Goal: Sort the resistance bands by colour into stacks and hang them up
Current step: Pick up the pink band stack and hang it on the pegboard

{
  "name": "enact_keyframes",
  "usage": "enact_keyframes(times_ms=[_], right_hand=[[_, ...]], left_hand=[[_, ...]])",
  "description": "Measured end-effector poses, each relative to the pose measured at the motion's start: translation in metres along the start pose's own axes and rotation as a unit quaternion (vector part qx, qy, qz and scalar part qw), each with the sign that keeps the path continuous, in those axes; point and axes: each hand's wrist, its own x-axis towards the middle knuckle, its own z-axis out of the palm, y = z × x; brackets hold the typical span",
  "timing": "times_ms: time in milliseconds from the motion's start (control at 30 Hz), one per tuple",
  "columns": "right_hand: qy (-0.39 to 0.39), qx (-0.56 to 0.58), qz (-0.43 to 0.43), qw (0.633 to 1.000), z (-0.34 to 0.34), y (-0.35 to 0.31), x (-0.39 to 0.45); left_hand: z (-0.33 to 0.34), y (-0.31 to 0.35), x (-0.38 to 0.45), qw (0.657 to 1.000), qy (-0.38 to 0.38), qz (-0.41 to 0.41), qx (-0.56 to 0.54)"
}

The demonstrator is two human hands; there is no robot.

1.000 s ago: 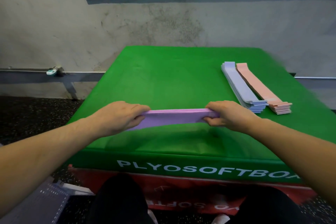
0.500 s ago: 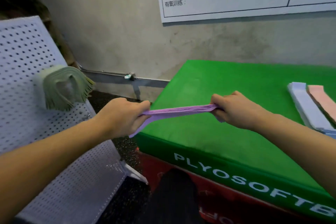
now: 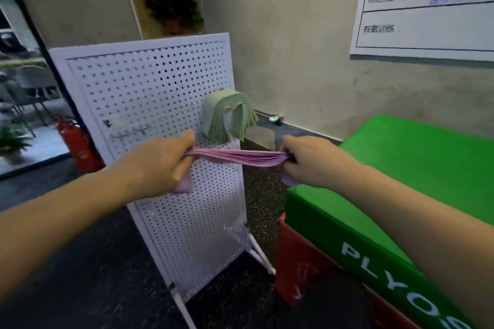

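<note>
The purple bands [image 3: 235, 157], stretched mid-frame between the gripping left hand [image 3: 163, 165] and right hand [image 3: 311, 161], are best kept taut and looped over a free pegboard [image 3: 149, 83] hook beside the green bands [image 3: 228, 115].

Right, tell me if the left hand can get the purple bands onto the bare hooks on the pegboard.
Probably yes. The left hand grips the purple bands just below the bare hooks, with nothing between. The green bands hang off to the right, clear of them.
</note>
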Motion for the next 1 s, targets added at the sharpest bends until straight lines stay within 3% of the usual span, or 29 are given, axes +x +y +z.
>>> enact_keyframes(times_ms=[200,400,533,833,1000], right_hand=[[-0.016,0.173,0.01,0.985,-0.003,-0.073,0.061],[-0.079,0.389,0.021,0.917,0.004,-0.112,0.107],[-0.094,0.348,-0.049,0.931,0.005,-0.123,0.129],[-0.007,0.282,-0.145,0.948,0.006,-0.132,0.188],[0.028,0.272,-0.135,0.952,0.029,-0.142,0.218]], left_hand=[[-0.027,-0.062,-0.041,0.998,0.052,-0.043,0.005],[-0.037,-0.108,-0.066,0.989,0.074,-0.084,-0.093],[-0.045,-0.124,-0.064,0.981,0.106,-0.122,-0.107],[-0.049,-0.156,-0.063,0.98,0.138,-0.14,-0.026],[-0.032,-0.165,-0.062,0.974,0.193,-0.117,0.032]])
